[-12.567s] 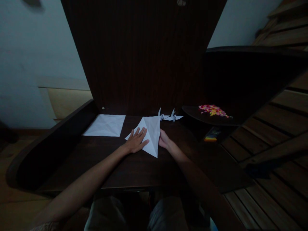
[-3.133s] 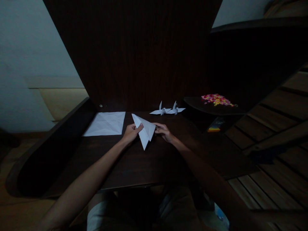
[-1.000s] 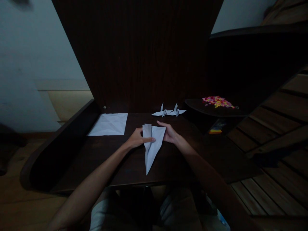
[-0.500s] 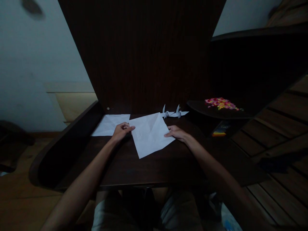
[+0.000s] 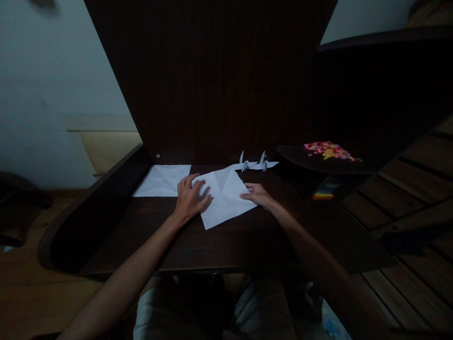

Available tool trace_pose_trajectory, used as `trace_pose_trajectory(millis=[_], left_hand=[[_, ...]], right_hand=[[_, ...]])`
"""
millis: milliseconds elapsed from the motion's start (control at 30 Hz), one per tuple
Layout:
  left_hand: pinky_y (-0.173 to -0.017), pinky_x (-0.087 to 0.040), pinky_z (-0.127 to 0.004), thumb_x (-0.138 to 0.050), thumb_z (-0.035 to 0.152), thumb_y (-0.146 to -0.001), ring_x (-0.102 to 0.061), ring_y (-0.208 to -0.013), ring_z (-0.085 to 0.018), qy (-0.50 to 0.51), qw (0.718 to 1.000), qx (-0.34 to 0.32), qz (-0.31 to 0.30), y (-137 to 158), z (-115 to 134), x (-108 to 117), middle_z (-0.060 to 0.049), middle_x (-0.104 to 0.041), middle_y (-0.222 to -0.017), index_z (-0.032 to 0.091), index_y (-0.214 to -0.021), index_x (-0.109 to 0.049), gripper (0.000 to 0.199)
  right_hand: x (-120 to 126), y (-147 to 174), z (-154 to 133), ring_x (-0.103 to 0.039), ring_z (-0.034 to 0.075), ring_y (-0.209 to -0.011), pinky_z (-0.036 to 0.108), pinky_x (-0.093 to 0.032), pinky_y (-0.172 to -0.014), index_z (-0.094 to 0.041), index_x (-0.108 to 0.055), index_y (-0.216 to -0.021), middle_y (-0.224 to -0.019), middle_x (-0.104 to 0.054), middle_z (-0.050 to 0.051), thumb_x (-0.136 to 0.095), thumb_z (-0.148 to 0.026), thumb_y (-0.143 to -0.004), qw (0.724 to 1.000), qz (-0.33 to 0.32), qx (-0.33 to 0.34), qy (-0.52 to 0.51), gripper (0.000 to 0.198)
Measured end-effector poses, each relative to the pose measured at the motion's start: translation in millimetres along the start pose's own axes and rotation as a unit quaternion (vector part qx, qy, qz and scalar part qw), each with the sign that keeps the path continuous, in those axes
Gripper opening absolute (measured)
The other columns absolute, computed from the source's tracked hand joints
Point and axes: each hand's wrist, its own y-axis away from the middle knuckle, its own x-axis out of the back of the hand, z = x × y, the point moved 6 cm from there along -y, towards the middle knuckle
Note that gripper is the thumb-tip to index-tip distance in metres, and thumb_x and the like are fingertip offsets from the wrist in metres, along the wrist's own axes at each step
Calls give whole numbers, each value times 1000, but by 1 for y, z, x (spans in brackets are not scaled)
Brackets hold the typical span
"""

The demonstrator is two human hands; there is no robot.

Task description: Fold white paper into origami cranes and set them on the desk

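Note:
A creased sheet of white paper (image 5: pixel 224 200) is between my hands, over the dark desk. My right hand (image 5: pixel 257 194) pinches its right corner, thumb on top. At the left side, my left hand (image 5: pixel 191 198) is open, its fingers spread and curved over the paper's edge; whether the fingertips touch it I cannot tell. Another white sheet (image 5: pixel 163 181) with faint creases lies flat at the back left of the desk. Two folded paper cranes (image 5: pixel 245 165) stand side by side behind the sheet in my hand, near the back panel.
A small shelf (image 5: pixel 293 158) at the right bears a heap of pink, red and yellow bits (image 5: pixel 331 150). Under it sits a small item with a yellow edge (image 5: pixel 322 195). A raised side panel (image 5: pixel 92 212) bounds the desk (image 5: pixel 212 252) on the left.
My left hand has let go of the sheet's left corner and spread its fingers, moving slightly right over the paper. My right hand keeps its hold on the right corner.

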Motion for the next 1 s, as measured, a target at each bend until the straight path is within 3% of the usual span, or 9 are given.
trace_pose_trajectory(millis=[100, 200, 300, 433, 633, 833, 1000], left_hand=[[-102, -29, -52, -66, 38, -74, -38, -122, -33, 20, 997, -60, -51, 2, 12, -9, -14, -51, -126, 19, -103, -63, 35], [-101, -34, -48, -63, 38, -77, -45, -118, -29, 84, 975, -118, -169, 8, 18, -26, -12, -56, -121, 19, -102, -65, 31], [-101, -38, -44, -60, 38, -80, -50, -114, -26, 122, 957, -113, -236, 14, 17, -36, -12, -59, -119, 20, -105, -65, 31], [-100, -40, -42, -59, 41, -81, -52, -113, -26, 154, 951, -85, -255, 16, 14, -39, -12, -58, -122, 19, -111, -63, 38], [-105, -32, -44, -57, 49, -81, -44, -125, -28, 107, 947, -90, -289, 19, 12, -44, -14, -51, -133, 18, -121, -58, 51], [-108, -26, -46, -54, 57, -79, -38, -130, -32, 74, 945, -95, -303, 22, 12, -47, -15, -44, -139, 17, -129, -52, 64], [-105, -27, -48, -50, 60, -81, -38, -128, -33, 34, 947, -112, -298, 23, 16, -49, -14, -43, -141, 19, -132, -49, 66]], right_hand=[[0, -1, 2, -66, 18, -70, 25, -50, -58, -14, -69, -90, -85, -73, 6, -73, -10, -53, 999, 22, 11, 20, 37], [-1, -2, 2, -66, 18, -71, 25, -50, -59, -15, -68, -93, -86, -73, 6, -72, -12, -54, 999, 27, 16, 23, 39], [-2, 0, 0, -65, 17, -68, 24, -48, -57, -16, -68, -94, -82, -72, 4, -73, -14, -55, 1000, 24, 12, 4, 39], [-5, 4, -6, -64, 16, -67, 23, -47, -56, -16, -67, -97, -85, -72, 2, -75, -16, -55, 1000, -14, 1, -26, 43], [-8, 14, -21, -64, 15, -76, 23, -48, -65, -16, -67, -101, -91, -71, 3, -75, -16, -55, 995, -64, 4, -73, 46], [-5, 15, -17, -64, 16, -77, 25, -51, -69, -15, -68, -90, -86, -71, 4, -73, -14, -57, 993, -42, -20, -107, 33], [-11, 12, -11, -66, 17, -78, 30, -53, -74, -14, -68, -87, -88, -72, 6, -74, -18, -58, 994, -21, -17, -108, 30]])
